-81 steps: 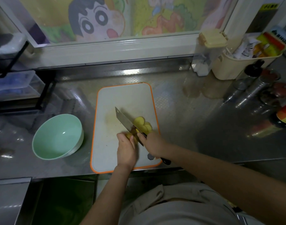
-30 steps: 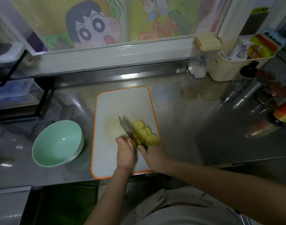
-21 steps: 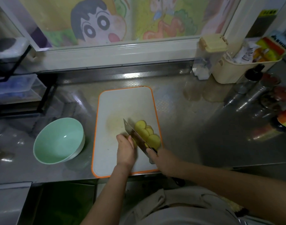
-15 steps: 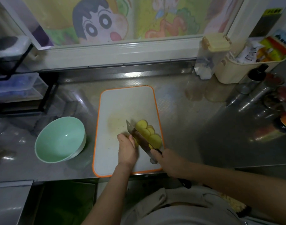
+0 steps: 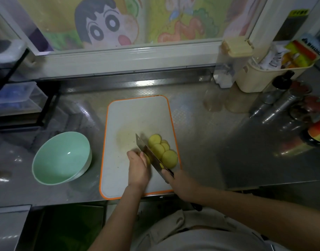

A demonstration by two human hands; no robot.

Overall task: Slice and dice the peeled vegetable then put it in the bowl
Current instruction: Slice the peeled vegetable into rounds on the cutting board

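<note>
Step in hand: slicing; dicing not yet begun. Left hand (image 5: pixel 138 169) curls over the uncut stub of vegetable (image 5: pixel 147 159) at the near middle of the board (image 5: pixel 137 115), fingers just beside the blade. Right hand (image 5: pixel 181 183) grasps the knife (image 5: pixel 148 153) by its handle, tip pointing away. Slices (image 5: pixel 161 151) lie overlapped right of the blade, close to the board's right edge.

Judgement: the stub is short, so few cuts remain and slip risk rises. Keep the fingertips tucked and let the knuckles guide the blade. Draw the slices inward before dicing, or some may slide off.

Bowl (image 5: pixel 61 158) stands on the desk (image 5: pixel 219 142) left of the board, apart from it, nothing seen inside; the way to it looks free. Basket (image 5: pixel 260 77) and bottles (image 5: pixel 282 98) stand far right, no hindrance
</note>
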